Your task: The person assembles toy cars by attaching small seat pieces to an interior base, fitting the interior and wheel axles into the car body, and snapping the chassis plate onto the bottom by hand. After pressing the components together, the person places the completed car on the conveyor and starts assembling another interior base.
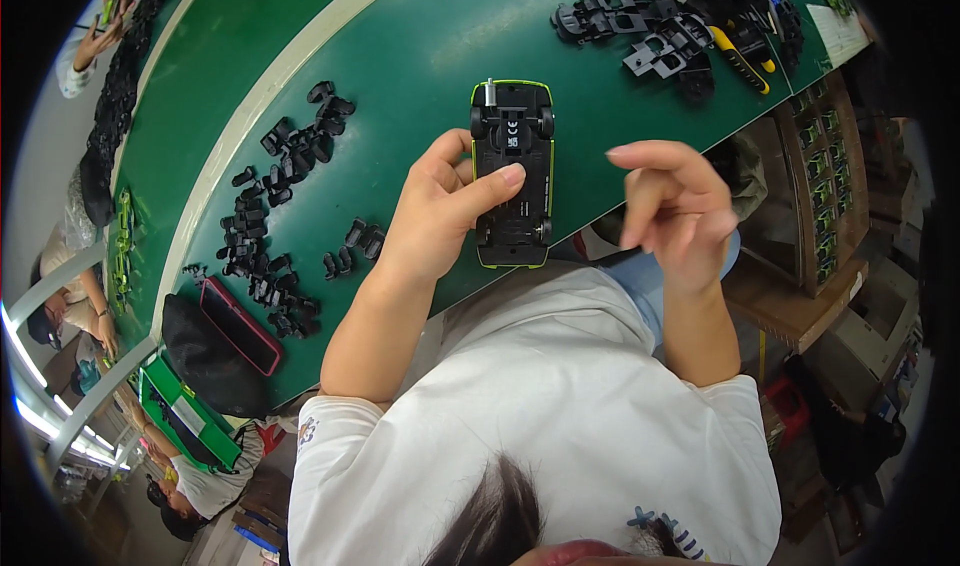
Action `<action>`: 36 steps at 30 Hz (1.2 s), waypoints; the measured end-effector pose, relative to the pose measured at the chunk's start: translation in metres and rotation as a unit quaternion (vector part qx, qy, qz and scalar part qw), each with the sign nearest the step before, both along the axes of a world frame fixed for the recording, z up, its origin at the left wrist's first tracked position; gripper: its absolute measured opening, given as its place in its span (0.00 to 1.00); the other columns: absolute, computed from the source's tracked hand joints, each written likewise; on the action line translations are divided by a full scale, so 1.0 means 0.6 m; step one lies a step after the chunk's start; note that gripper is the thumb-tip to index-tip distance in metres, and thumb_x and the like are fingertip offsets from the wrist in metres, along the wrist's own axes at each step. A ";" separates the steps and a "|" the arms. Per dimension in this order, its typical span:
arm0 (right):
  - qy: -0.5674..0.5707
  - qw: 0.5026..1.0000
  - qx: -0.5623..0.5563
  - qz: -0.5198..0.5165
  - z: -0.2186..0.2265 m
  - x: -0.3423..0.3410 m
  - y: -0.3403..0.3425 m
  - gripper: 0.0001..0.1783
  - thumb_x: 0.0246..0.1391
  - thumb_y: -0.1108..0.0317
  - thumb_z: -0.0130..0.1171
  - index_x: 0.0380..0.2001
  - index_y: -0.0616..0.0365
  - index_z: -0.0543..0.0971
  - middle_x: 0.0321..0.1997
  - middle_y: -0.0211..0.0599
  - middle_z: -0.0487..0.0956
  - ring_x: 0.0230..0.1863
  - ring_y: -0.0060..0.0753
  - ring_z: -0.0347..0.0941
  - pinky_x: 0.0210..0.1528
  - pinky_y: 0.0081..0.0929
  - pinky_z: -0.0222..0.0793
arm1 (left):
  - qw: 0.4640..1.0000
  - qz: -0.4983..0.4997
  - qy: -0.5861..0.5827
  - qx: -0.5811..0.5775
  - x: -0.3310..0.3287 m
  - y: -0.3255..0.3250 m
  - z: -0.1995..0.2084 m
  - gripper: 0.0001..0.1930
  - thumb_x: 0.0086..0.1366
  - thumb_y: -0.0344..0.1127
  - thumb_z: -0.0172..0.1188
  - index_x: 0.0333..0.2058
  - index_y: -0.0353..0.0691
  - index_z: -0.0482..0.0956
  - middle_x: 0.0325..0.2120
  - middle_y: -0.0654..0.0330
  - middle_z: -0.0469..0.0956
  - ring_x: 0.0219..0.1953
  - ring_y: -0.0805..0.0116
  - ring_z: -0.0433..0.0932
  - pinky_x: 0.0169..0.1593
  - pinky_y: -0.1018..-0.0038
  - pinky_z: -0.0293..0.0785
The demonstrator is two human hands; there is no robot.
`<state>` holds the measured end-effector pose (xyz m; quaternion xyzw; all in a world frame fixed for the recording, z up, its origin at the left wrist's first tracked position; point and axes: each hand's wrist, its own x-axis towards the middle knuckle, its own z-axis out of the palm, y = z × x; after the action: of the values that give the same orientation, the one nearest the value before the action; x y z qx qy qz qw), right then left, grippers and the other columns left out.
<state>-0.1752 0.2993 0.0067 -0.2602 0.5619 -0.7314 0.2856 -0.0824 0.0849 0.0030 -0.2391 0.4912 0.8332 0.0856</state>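
Note:
My left hand (pixel 437 209) is closed around a toy car (pixel 530 196), its thumb pressed on the black underside. The car is turned wheels up and held lengthwise over the table's front edge. Bright green bodywork rims the black base, and a small silvery cylinder (pixel 490 93) shows at its far left corner. To the right of the car, apart from it, my right hand (pixel 675 206) hovers with its index finger stretched out and the other fingers curled loosely. I see nothing in it, and its fingertips are slightly blurred.
Small black plastic parts (pixel 245 231) lie scattered on the green table (pixel 420 66) at left, near a red-edged phone (pixel 240 326) and black cloth (pixel 200 356). Larger black parts (pixel 660 51) and a yellow-handled tool (pixel 740 61) are far right. A wooden rack (pixel 790 316) stands right. Co-workers sit left.

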 end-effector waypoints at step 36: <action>0.111 0.990 -0.066 -0.049 -0.005 0.002 -0.050 0.32 0.65 0.51 0.52 0.59 0.69 0.65 0.37 0.43 0.82 0.25 0.09 0.67 0.29 0.09 0.60 | 0.999 -0.004 0.029 -0.035 0.002 0.007 -0.003 0.25 0.61 0.32 0.59 0.55 0.31 0.65 0.42 0.48 0.79 0.38 0.58 0.83 0.43 0.65 0.82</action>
<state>-0.1738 0.2692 0.0040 -0.3300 0.5533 -0.7464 0.1672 -0.0815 0.0888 0.0015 -0.2156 0.5236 0.8216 0.0655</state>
